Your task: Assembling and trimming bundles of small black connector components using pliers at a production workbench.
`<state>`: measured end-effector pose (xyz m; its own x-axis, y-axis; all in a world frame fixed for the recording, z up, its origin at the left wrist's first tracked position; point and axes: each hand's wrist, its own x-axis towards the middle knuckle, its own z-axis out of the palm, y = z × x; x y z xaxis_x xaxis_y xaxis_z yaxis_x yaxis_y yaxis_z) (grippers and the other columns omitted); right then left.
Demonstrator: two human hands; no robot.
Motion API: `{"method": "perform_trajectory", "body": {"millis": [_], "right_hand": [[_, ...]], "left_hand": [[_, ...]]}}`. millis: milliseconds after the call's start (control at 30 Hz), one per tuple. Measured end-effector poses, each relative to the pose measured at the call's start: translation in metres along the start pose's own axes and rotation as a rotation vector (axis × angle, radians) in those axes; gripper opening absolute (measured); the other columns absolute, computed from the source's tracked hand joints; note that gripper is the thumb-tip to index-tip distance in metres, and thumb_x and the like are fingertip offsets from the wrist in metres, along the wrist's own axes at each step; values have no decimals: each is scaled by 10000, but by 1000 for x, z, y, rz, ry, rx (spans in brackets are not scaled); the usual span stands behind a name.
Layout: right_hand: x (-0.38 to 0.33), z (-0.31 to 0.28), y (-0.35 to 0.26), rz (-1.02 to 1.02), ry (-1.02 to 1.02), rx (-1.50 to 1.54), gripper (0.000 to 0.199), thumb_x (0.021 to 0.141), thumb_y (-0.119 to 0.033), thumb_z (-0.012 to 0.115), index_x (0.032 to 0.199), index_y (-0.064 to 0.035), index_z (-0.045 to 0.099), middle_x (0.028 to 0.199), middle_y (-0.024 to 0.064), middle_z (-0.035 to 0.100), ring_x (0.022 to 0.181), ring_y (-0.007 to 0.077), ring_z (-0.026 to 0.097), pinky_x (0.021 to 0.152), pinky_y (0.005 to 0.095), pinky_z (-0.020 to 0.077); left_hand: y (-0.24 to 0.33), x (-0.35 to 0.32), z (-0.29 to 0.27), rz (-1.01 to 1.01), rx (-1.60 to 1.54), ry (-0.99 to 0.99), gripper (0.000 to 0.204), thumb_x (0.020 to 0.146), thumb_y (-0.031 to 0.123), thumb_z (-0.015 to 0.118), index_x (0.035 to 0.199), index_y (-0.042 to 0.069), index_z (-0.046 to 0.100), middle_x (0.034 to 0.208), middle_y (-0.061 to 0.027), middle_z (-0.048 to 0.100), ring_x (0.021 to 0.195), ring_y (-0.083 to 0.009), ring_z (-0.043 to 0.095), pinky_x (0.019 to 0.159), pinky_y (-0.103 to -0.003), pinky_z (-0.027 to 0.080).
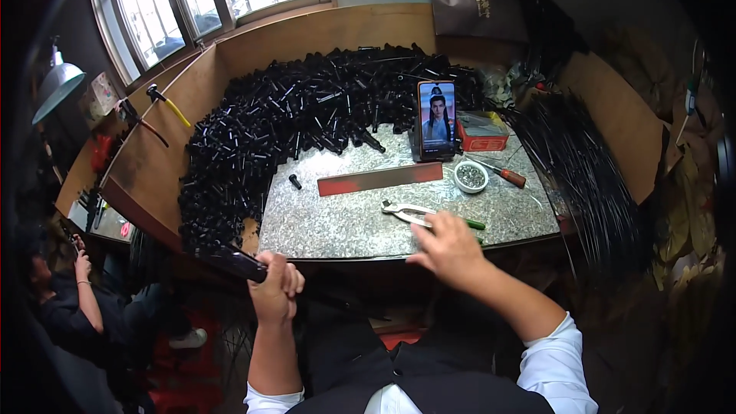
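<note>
The left hand (pixel 276 285) is found closed in a fist around a black tube (pixel 236 263), held at the near edge of the desk (pixel 337 222), left of and nearer than the pliers (pixel 418 215). The fingers of the right hand (pixel 452 249) are spread open and grip nothing; they hover over the green-handled end of the pliers, though contact cannot be confirmed. The pliers lie flat on the speckled metal desk top, close to its near edge.

Beyond the pliers, a red flat bar (pixel 381 179) lies across the desk, and a single black piece (pixel 294 181) stands apart to its left. To the right of the bar a small white bowl (pixel 471 176) of small metal parts and a red-handled screwdriver (pixel 502 174) are noted. A phone (pixel 436 119) stands upright behind the bar.

A very large heap of black tubes (pixel 284 130) covers the far and left part of the desk (no separate finished stack can be told apart). A bundle of thin black rods (pixel 583 169) lies at the right.

Judgement: one piece is in hand, and the bulk appears yet to be handled.
</note>
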<state>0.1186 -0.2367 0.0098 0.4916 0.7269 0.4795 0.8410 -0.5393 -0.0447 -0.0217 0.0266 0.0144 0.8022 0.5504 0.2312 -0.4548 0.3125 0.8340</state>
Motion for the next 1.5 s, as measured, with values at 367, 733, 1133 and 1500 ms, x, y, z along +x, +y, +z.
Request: {"method": "perform_trajectory", "body": {"millis": [367,733,1133,1500], "right_hand": [[-25,-19,-62,269,-30,1835,594,862,-15,623,1389,-23,350,1170,145,533,791,128,613,735,284,533],[-7,-17,-49,142,-158,939,204,799,-174,742,738,-13,632,691,74,602,610,190,615,564,319,483],[-29,32,-81,79,-454,984,302,848,-304,682,763,-20,623,726,125,610,672,270,630,636,354,508],[47,-31,-32,-19,-399,1530,275,905,-197,617,1135,-51,572,970,0,615,776,72,533,734,248,454]], "left_hand": [[-10,-5,22,-252,-938,146,481,927,523,498,714,91,485,627,-10,486,587,-121,482,669,-283,472],[-6,-39,60,-127,321,-491,374,919,324,611,1070,10,475,817,-72,601,734,-130,578,704,-261,482],[71,20,94,7,62,-540,191,848,16,677,1016,13,588,842,-50,622,731,-91,604,624,-218,519],[70,52,98,-79,179,-710,92,881,15,598,926,-50,645,817,-110,655,710,-152,630,612,-269,530]]}}
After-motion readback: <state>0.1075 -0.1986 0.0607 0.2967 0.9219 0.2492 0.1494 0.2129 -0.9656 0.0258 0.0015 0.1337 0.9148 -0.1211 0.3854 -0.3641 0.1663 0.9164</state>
